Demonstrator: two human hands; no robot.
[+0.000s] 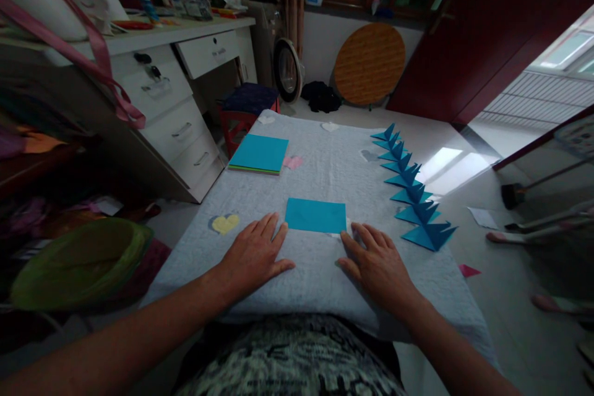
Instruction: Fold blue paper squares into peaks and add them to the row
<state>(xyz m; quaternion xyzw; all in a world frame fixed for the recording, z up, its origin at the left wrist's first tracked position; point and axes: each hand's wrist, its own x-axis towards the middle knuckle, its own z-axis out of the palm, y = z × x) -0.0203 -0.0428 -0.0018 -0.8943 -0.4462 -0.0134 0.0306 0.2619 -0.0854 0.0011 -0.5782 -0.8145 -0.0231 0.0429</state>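
A blue sheet of paper (315, 216), shaped as a wide rectangle, lies flat on the cloth-covered table in front of me. My left hand (260, 247) rests palm down at its lower left corner, fingers stretched out. At the lower right corner lies my right hand (374, 258), also flat with the fingers spread, its index fingertip at the paper's edge. Neither hand grips anything. A stack of square coloured paper (260, 153), blue on top, sits farther back on the left. Along the right side stands a row of several folded blue paper cranes (424, 223).
The table wears a pale grey cloth (320, 179) with heart patterns. Left of it are a white desk (171, 117) with drawers and a green bin (83, 263). A red stool (248, 105) stands behind the table's far left corner. A pink paper scrap (468, 270) lies at the right.
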